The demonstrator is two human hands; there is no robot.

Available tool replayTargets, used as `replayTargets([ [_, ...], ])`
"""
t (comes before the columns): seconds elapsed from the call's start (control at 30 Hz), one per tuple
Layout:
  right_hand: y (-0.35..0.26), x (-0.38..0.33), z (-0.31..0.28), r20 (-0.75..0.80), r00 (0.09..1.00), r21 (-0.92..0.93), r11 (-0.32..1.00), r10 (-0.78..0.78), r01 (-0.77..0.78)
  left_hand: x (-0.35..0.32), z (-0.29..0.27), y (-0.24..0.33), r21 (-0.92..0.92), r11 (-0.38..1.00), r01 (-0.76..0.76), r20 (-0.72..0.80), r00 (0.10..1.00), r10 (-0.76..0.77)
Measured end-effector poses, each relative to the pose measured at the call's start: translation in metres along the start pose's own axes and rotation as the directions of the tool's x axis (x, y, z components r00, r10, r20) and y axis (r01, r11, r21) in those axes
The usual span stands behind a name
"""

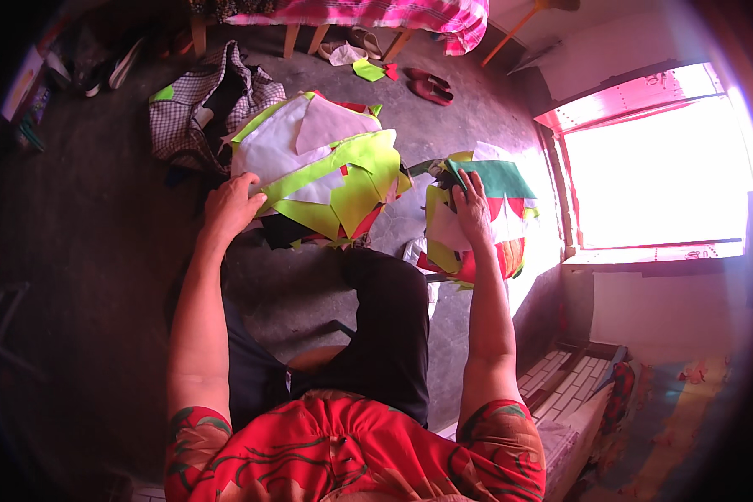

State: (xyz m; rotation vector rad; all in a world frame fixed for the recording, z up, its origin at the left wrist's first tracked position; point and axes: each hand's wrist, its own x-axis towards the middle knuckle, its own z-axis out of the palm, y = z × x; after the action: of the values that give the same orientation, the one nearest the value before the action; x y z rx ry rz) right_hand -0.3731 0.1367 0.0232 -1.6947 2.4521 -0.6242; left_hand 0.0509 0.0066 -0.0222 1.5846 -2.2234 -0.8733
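Observation:
My left hand (228, 207) rests on the near left edge of a big pile of cut fabric pieces (326, 167), neon yellow, white, pink and red, and pinches a yellow-green piece at its edge. My right hand (473, 209) lies on a smaller stack of fabric pieces (477, 226) to the right, fingers bent over a teal green piece (498, 177) on top. Both piles sit on the grey floor in front of my bent knee in black trousers (385, 318).
A checked cloth bag (197, 109) lies behind the big pile. Red slippers (429, 86) and fabric scraps lie near a bed with a pink checked cover (376, 12). A bright window (653, 171) is at the right, a brick step (560, 385) below it.

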Motion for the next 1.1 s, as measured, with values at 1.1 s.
replayTargets([
  [1.1, -0.138, 0.012, -0.050, -0.169, 0.962, 0.962, 0.246, 0.213, 0.114, 0.000, -0.009, 0.017, -0.783, 0.591, 0.195, 0.419, 0.867, 0.269],
])
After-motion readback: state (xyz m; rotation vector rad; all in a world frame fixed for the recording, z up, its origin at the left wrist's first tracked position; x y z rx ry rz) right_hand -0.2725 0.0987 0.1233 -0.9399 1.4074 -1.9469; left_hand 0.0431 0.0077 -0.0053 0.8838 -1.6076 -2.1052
